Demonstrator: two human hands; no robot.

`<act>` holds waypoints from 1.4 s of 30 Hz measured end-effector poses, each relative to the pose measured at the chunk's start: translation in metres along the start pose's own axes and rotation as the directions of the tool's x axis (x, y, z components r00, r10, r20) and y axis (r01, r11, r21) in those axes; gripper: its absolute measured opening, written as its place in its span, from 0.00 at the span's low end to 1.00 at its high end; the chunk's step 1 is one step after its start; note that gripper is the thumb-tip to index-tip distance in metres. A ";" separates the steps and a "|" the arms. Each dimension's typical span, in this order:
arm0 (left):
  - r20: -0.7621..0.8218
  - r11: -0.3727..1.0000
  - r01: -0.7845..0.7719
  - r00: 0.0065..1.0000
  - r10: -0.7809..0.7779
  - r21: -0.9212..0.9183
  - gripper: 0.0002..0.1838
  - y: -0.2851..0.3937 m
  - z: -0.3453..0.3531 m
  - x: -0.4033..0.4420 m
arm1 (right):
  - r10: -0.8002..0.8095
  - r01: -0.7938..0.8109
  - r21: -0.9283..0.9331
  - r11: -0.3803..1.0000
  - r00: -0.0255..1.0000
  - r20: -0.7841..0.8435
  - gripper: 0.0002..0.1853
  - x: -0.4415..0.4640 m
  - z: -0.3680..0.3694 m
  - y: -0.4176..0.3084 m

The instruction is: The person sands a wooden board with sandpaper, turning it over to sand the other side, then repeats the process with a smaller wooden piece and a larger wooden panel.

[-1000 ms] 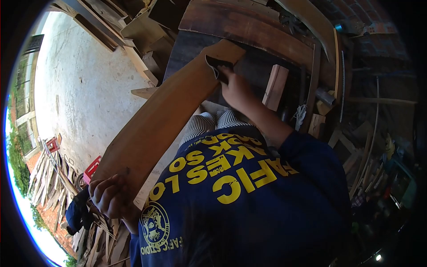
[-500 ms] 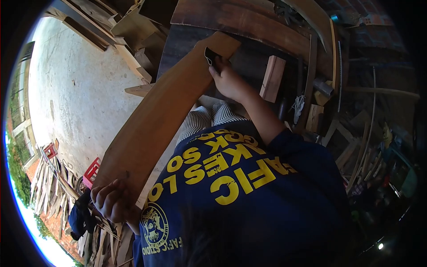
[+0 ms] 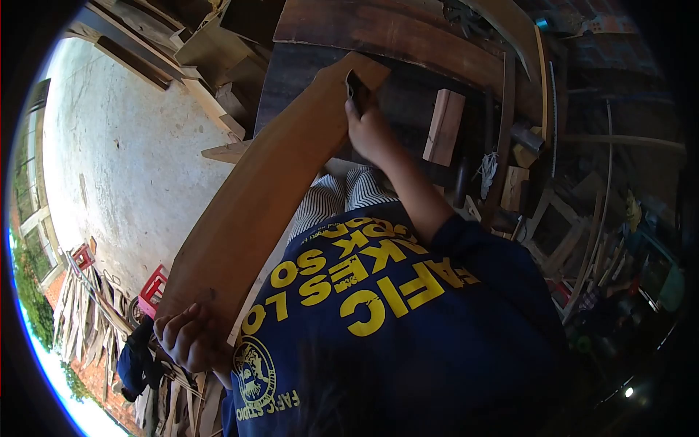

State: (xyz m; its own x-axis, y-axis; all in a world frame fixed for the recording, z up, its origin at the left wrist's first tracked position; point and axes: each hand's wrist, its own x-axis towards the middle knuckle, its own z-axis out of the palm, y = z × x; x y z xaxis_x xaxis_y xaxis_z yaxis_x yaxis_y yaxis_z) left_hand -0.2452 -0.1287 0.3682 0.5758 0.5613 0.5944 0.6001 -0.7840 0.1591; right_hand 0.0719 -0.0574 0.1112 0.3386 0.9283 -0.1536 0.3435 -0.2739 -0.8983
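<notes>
A long, curved brown board (image 3: 244, 182) slants from the lower left to the dark work table (image 3: 291, 73) at the top. Its near end is in my left hand (image 3: 191, 339), with the fingers curled round the edge. Close to the far end, my right hand (image 3: 370, 131) pinches a dark, bent sheet (image 3: 356, 89), which looks like sandpaper, against the board's right edge. My right fingertips are partly hidden behind the sheet and hand.
A short wood block (image 3: 443, 127) lies on the table, right of my right hand. A metal cylinder (image 3: 526, 137) and wood offcuts are farther right. At the lower left are a red crate (image 3: 153, 290) and heaped wood strips (image 3: 84, 317). Planks lean at the upper left.
My right hand has slid a little along the board's edge with the dark sheet, which now stands more upright. My left hand keeps its hold. The whole view has shifted slightly.
</notes>
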 end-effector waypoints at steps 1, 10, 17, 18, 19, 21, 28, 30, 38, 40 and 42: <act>0.004 1.000 -0.004 1.000 0.004 -0.004 0.13 -0.001 0.000 0.001 | 0.005 -0.005 0.002 1.000 1.000 -0.005 0.24 0.020 -0.012 0.003; -0.182 0.998 -0.058 0.981 0.060 0.019 0.14 0.000 0.011 0.016 | 0.068 -0.073 0.114 0.991 0.997 0.047 0.25 -0.050 -0.013 -0.034; -0.193 0.993 -0.112 0.976 0.106 -0.022 0.15 0.003 0.010 0.019 | 0.311 -0.317 0.075 0.946 0.947 0.078 0.28 -0.004 -0.021 -0.019; -0.172 0.996 -0.091 0.981 0.087 -0.013 0.15 0.003 0.008 0.018 | 0.136 -0.137 0.005 0.991 0.989 0.059 0.28 -0.034 -0.018 -0.033; -0.151 0.998 -0.069 0.986 0.067 -0.006 0.15 0.003 0.008 0.017 | -0.041 0.045 -0.070 0.997 0.998 0.053 0.27 -0.052 -0.015 -0.041; -0.169 0.997 -0.073 0.983 0.072 -0.001 0.15 0.003 0.010 0.015 | -0.085 0.082 -0.062 0.995 0.996 -0.042 0.25 -0.055 -0.011 -0.037; -0.107 0.995 -0.078 0.992 0.071 -0.059 0.13 0.002 0.007 0.017 | 0.274 -0.291 0.085 0.953 0.947 0.168 0.24 -0.023 -0.034 -0.057; -0.084 0.996 -0.076 0.994 0.072 -0.053 0.12 0.003 0.005 0.018 | 0.154 -0.159 0.019 0.987 0.976 0.157 0.25 -0.050 -0.026 -0.060; -0.013 0.996 -0.078 0.997 0.078 -0.044 0.10 0.003 0.001 0.017 | 0.240 -0.239 -0.029 0.971 0.963 0.123 0.26 0.013 -0.034 -0.023; -0.085 0.996 -0.086 0.993 0.085 -0.003 0.09 -0.002 0.004 0.012 | -0.106 0.106 0.019 0.994 0.994 -0.028 0.22 -0.027 -0.012 -0.018; -0.079 0.996 -0.086 0.993 0.084 -0.016 0.09 0.002 0.005 0.020 | -0.051 0.050 0.038 0.998 0.999 0.007 0.23 -0.064 -0.012 -0.040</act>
State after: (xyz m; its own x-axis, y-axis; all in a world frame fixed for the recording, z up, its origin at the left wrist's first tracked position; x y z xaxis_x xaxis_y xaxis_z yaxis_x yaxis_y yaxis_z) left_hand -0.2300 -0.1172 0.3770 0.5785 0.4706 0.6663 0.5398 -0.8332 0.1199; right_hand 0.0466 -0.1088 0.1621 0.3146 0.9427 -0.1108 0.3269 -0.2172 -0.9198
